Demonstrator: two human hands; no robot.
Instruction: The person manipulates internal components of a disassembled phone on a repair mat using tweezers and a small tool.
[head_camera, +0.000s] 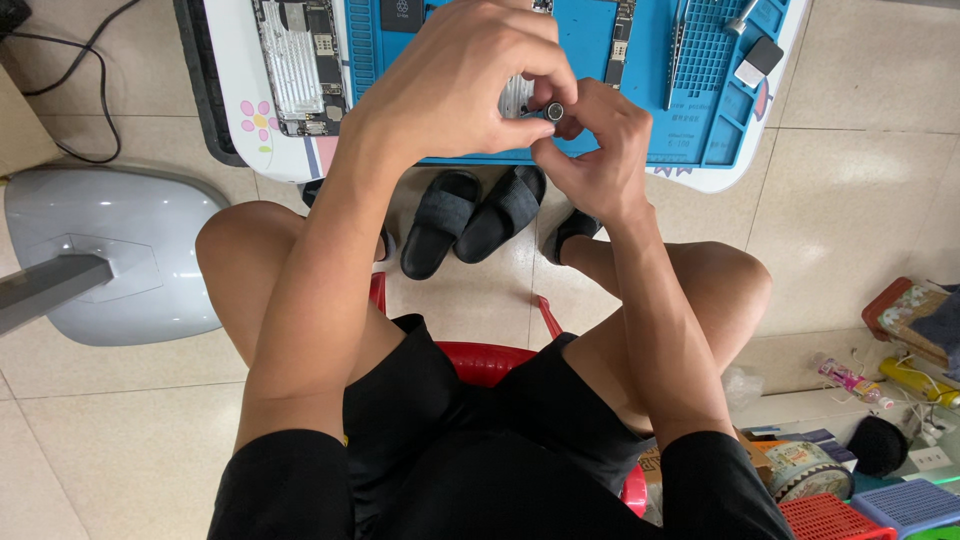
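Both hands, left hand (455, 85) and right hand (590, 150), are pinching a small round dark metal part (554, 111) between closed fingertips, steadying it above the blue silicone repair mat's (690, 110) near edge.

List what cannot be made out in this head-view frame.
- Small round part: pinched between left hand and right hand; too small to identify.
- Blue work mat: middle hidden by both hands, top cut by the frame edge.
- Opened phone: top cut off.
- Red stool: mostly covered by legs.
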